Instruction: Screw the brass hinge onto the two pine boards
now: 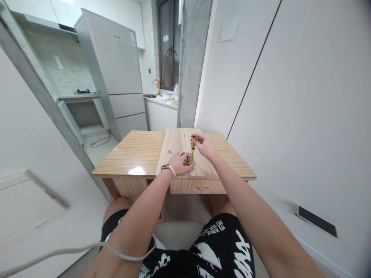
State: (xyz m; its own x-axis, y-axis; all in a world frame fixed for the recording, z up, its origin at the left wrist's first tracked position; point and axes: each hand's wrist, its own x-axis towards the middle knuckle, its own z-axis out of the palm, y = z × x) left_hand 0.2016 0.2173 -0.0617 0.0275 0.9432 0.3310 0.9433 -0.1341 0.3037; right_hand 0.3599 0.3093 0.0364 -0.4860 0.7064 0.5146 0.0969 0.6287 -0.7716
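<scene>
Two pale wooden boards (pixel 174 141) lie side by side on the desk, with a seam between them. A brass hinge (pixel 189 159) rests across that seam near the front. My left hand (pixel 180 164) lies beside the hinge, fingers spread and pressing on it and the boards. Above the hinge, my right hand (pixel 203 143) grips the handle of a yellow and black screwdriver (pixel 193 144), which stands upright with its tip down at the hinge's right leaf. The exact tip contact is too small to tell. A small dark item (pixel 170 151) lies on the left board.
The striped wooden desk (pixel 130 154) has a drawer with a handle (pixel 202 189) at its front. A white cable (pixel 98 244) crosses my left forearm. White walls flank the desk; a fridge (pixel 118 58) and a sink counter (pixel 162 102) stand behind.
</scene>
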